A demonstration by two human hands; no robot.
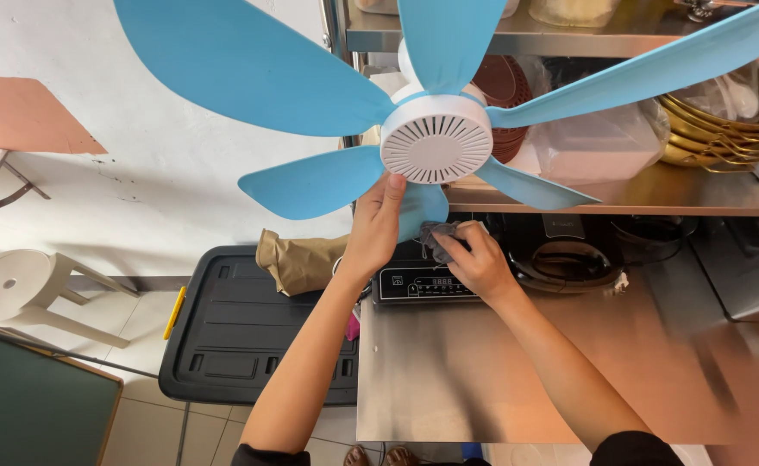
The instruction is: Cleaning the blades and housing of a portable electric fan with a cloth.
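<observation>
overhead, white-hubbed fan [436,138] with sky-blue blades, left hand [375,226] gripping one blade, right hand [476,259] closed on grey cloth [436,234]

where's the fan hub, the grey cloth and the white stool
fan hub [436,138], head view, on the white vented face
grey cloth [438,235], head view, on the bunched part above the right hand's fingers
white stool [7,283], head view, on the round seat

fan blades cropped, cloth half hidden
the blue fan [435,138] ran off at twelve and three o'clock; the right hand [481,263] covered most of the grey cloth [435,235].
</observation>
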